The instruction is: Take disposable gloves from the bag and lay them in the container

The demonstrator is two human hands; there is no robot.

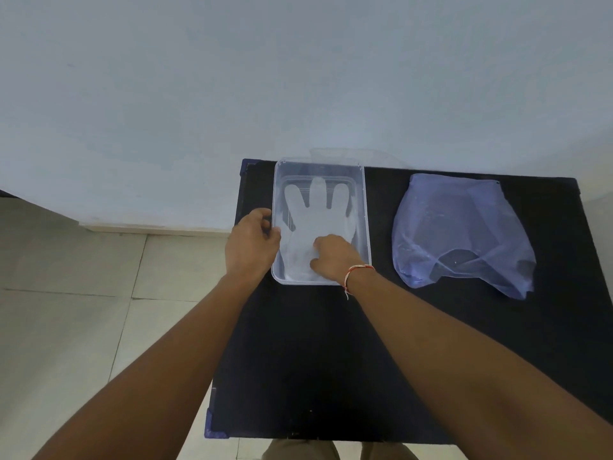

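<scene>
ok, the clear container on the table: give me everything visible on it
The container is a shallow rectangular tub of clear, colourless plastic with rounded corners and a raised rim, no lid on it. It sits upright on the black table, near the far left corner, to the left of the bluish plastic bag and apart from it. A translucent disposable glove lies flat inside, fingers pointing away from the person. The left hand grips its left rim; the right hand reaches inside, pressing on the glove's cuff end.
</scene>
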